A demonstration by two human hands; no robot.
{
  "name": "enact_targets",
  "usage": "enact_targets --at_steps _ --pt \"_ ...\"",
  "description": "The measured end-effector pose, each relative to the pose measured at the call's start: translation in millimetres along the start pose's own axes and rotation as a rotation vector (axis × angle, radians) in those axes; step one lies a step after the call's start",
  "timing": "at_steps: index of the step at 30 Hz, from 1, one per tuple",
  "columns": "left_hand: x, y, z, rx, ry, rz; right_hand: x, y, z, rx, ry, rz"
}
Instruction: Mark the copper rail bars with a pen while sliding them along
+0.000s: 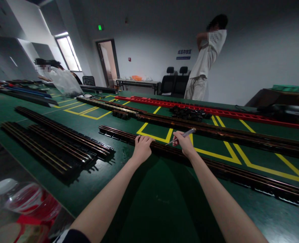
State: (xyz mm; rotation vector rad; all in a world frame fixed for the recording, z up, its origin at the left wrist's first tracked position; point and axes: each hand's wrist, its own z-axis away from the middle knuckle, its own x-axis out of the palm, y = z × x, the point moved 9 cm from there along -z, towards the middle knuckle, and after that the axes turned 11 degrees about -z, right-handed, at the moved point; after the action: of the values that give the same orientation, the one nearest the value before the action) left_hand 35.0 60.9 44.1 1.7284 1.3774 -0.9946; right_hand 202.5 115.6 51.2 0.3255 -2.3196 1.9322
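A long black rail assembly with copper-coloured strips [222, 165] runs across the green table in front of me. My left hand [143, 148] grips it left of centre, fingers bent over its far edge. In my right hand [182, 142] is a slim screwdriver [188, 133] with a greyish handle, its handle up to the right. The thin shaft slants down left, its tip at the rail between my hands; whether it touches, I cannot tell.
Several similar rails [63, 131] lie at left. Beyond my hands are another long rail [159, 118], black parts [189, 113] and a red ladder-like frame [220, 113]. A plastic jar [25, 199] stands at lower left. People stand at back right [206, 60] and far left [58, 74].
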Motion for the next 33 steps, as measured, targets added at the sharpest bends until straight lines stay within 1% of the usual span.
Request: enact_targets --at_steps 20,26,33 --pt "-2.1 1.0 -0.3 -0.009 -0.017 0.013 -3.5 0.7 -1.3 -0.056 0.009 0.031" --pt "-2.8 1.5 0.1 -0.004 -0.023 0.011 -8.5 -2.3 -1.5 -0.075 0.058 0.04" --pt "-3.0 1.2 0.0 -0.009 -0.026 0.018 -10.2 -1.7 -1.9 -0.074 0.063 0.043"
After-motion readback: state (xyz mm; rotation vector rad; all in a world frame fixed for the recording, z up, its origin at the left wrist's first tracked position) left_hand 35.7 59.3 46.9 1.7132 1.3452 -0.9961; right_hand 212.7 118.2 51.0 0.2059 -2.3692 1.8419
